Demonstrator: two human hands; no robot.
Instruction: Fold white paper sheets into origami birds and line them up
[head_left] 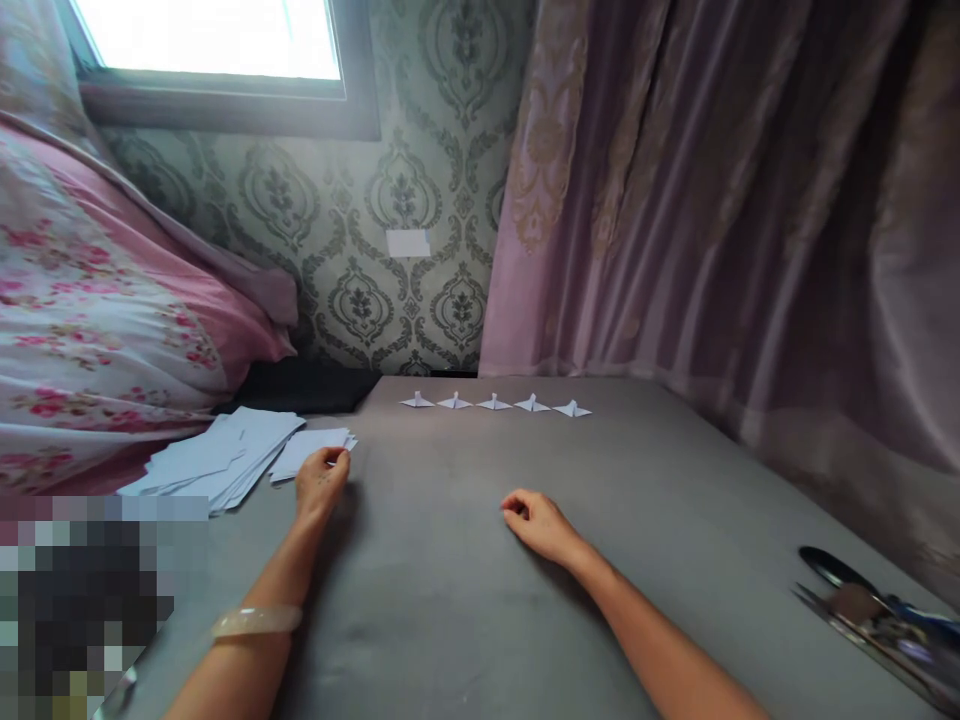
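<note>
My left hand (322, 482) is at the near right corner of a small stack of white paper squares (307, 448). Its thumb and fingers are closed in a pinch, and what lies between the fingertips, if anything, I cannot make out. A pale bangle (256, 621) sits on that forearm. Over the middle of the grey tabletop (420, 570), my right hand (541, 522) is loosely curled, with nothing visible in it. Beyond both hands, several folded white paper birds (493, 403) stand in a row near the table's far edge.
A larger fanned pile of white sheets (225, 455) lies at the left, by a black flat object (304, 387). At the right edge is a tray (885, 640) with dark small items. Floral cloth (112, 330) hangs at left, a mauve curtain (712, 200) at right.
</note>
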